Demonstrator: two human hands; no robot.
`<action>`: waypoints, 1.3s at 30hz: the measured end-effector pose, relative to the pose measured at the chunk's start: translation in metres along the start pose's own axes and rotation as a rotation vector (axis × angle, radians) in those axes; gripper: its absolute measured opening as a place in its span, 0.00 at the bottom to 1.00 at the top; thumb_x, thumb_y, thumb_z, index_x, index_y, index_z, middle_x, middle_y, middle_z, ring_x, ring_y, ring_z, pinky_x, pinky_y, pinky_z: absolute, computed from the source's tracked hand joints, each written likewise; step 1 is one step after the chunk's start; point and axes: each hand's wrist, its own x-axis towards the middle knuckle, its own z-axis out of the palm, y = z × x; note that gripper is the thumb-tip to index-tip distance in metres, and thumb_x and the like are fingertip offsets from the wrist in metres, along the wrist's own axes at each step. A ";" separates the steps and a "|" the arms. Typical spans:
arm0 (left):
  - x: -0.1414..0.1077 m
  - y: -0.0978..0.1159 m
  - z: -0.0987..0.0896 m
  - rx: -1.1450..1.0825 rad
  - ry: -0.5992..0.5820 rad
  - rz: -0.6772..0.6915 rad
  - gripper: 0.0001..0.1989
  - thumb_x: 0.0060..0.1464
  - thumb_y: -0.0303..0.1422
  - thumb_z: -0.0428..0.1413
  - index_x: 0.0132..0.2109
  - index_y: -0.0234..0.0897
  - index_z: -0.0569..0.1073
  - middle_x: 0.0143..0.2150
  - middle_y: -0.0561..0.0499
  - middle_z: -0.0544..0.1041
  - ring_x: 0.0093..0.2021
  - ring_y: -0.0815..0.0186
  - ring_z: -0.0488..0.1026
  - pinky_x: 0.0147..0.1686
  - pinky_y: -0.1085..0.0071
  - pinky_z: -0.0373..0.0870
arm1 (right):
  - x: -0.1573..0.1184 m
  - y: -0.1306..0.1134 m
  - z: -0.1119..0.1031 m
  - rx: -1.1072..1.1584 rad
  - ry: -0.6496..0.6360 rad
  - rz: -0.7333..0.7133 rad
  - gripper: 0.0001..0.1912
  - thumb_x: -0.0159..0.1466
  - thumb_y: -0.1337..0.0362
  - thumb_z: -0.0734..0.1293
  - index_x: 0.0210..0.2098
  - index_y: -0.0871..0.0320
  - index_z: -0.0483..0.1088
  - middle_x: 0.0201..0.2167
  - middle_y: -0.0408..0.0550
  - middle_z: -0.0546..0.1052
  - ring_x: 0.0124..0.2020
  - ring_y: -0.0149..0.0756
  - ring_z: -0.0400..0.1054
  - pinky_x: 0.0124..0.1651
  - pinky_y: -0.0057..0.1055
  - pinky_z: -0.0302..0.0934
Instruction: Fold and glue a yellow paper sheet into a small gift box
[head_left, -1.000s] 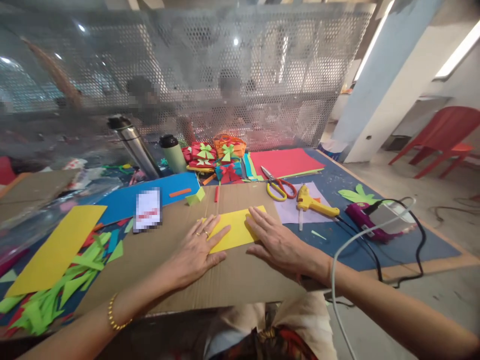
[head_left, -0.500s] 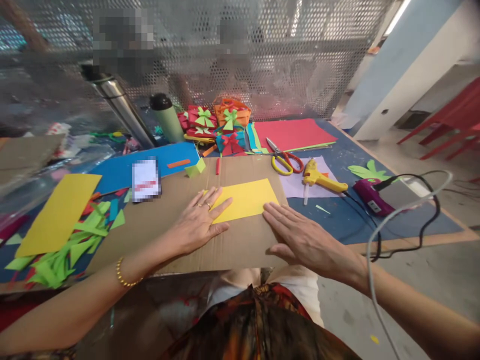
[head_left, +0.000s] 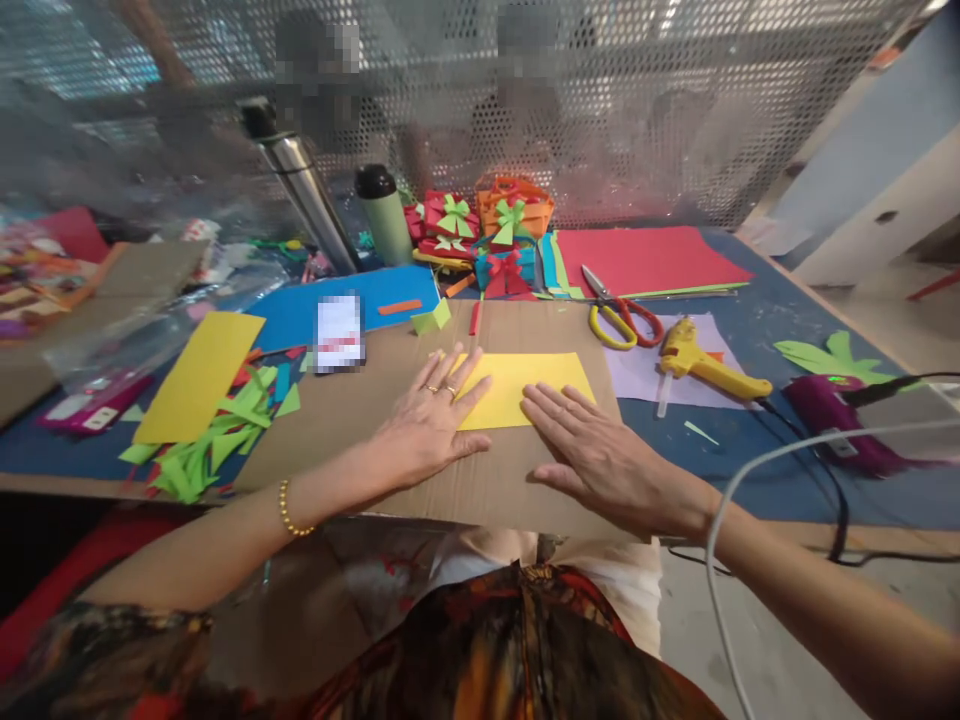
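A yellow paper sheet (head_left: pixel 514 385) lies flat on a brown cardboard (head_left: pixel 480 480). My left hand (head_left: pixel 435 405) rests with spread fingers on the sheet's left end; rings and a gold bead bracelet show on that arm. On the right part of the sheet lie the outstretched fingers of my right hand (head_left: pixel 589 435), with its thumb over the cardboard. Neither hand grips anything. Just beyond the sheet are a red strip (head_left: pixel 475 318) and a folded light green piece (head_left: pixel 431 318).
Scissors (head_left: pixel 619 315) and a yellow glue gun (head_left: pixel 705 365) lie at the right, near a purple device (head_left: pixel 844 425) with cables. Green scraps (head_left: pixel 225 440), a phone (head_left: pixel 339 333), a steel flask (head_left: pixel 307 195) and a green bottle (head_left: pixel 386 215) stand or lie leftward.
The camera view has shifted, so the table scene sits farther right. My right hand has moved left over the sheet, closer to my left hand, which stays on the sheet's left end.
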 end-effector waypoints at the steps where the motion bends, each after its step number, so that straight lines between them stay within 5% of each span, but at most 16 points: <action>1: 0.000 0.006 -0.002 0.021 0.030 0.029 0.41 0.68 0.59 0.38 0.75 0.36 0.57 0.79 0.39 0.47 0.79 0.48 0.40 0.75 0.44 0.42 | -0.002 0.001 0.003 -0.006 0.003 0.002 0.43 0.74 0.46 0.59 0.77 0.65 0.44 0.75 0.67 0.53 0.76 0.52 0.45 0.74 0.58 0.50; 5: -0.009 0.023 -0.005 0.005 -0.010 0.181 0.48 0.64 0.63 0.36 0.75 0.28 0.54 0.77 0.36 0.56 0.78 0.50 0.48 0.76 0.47 0.42 | -0.005 0.000 0.005 -0.036 0.021 -0.006 0.42 0.74 0.46 0.59 0.76 0.68 0.45 0.74 0.68 0.53 0.77 0.52 0.43 0.74 0.57 0.50; 11: -0.056 0.010 -0.008 0.025 -0.037 0.081 0.45 0.67 0.59 0.41 0.77 0.33 0.47 0.77 0.38 0.56 0.77 0.56 0.52 0.74 0.57 0.50 | -0.003 -0.002 0.004 -0.031 0.011 0.012 0.41 0.75 0.45 0.57 0.74 0.71 0.51 0.74 0.68 0.54 0.77 0.53 0.43 0.75 0.56 0.49; 16: -0.074 0.009 -0.018 0.118 0.062 0.058 0.37 0.69 0.55 0.40 0.72 0.33 0.60 0.71 0.39 0.68 0.71 0.52 0.65 0.72 0.48 0.53 | -0.004 0.000 0.001 -0.003 -0.008 0.033 0.40 0.75 0.46 0.57 0.75 0.69 0.51 0.74 0.67 0.53 0.76 0.53 0.44 0.75 0.57 0.49; 20: -0.058 0.016 -0.027 0.180 0.263 0.004 0.25 0.71 0.48 0.49 0.50 0.31 0.79 0.52 0.39 0.83 0.56 0.50 0.79 0.65 0.44 0.62 | -0.003 -0.003 -0.004 0.010 -0.001 0.010 0.37 0.75 0.48 0.57 0.74 0.67 0.54 0.74 0.66 0.57 0.75 0.52 0.49 0.73 0.57 0.53; 23: -0.032 0.021 -0.034 0.166 0.298 -0.065 0.16 0.71 0.38 0.53 0.37 0.34 0.77 0.39 0.46 0.84 0.42 0.58 0.81 0.55 0.53 0.70 | 0.001 0.000 -0.003 -0.043 0.091 -0.025 0.31 0.75 0.49 0.58 0.68 0.65 0.64 0.69 0.65 0.67 0.70 0.53 0.62 0.68 0.56 0.62; 27: 0.014 0.021 -0.037 0.139 0.000 -0.066 0.19 0.69 0.45 0.53 0.51 0.32 0.76 0.52 0.41 0.80 0.51 0.54 0.77 0.49 0.58 0.71 | 0.017 0.032 0.004 -0.089 0.246 -0.128 0.21 0.75 0.54 0.57 0.52 0.55 0.76 0.52 0.59 0.81 0.50 0.52 0.78 0.48 0.48 0.76; 30: 0.038 0.018 -0.034 0.112 -0.171 -0.088 0.24 0.67 0.49 0.55 0.55 0.32 0.74 0.56 0.37 0.77 0.55 0.50 0.74 0.52 0.55 0.70 | 0.031 0.069 0.009 -0.132 0.344 -0.149 0.18 0.74 0.55 0.59 0.54 0.51 0.76 0.50 0.60 0.82 0.43 0.53 0.79 0.40 0.49 0.75; 34: 0.044 0.011 -0.030 0.033 -0.192 -0.072 0.24 0.66 0.50 0.55 0.54 0.34 0.75 0.57 0.36 0.75 0.57 0.48 0.72 0.53 0.52 0.70 | 0.034 0.098 0.017 -0.172 0.390 -0.088 0.22 0.71 0.48 0.62 0.56 0.53 0.74 0.46 0.63 0.82 0.39 0.59 0.76 0.34 0.53 0.71; 39: 0.038 -0.005 -0.022 -0.062 -0.138 -0.078 0.37 0.62 0.57 0.56 0.66 0.34 0.66 0.68 0.35 0.67 0.69 0.46 0.62 0.63 0.51 0.63 | 0.035 0.094 0.013 -0.224 0.295 -0.001 0.21 0.71 0.46 0.62 0.48 0.54 0.77 0.36 0.57 0.78 0.35 0.51 0.73 0.34 0.46 0.66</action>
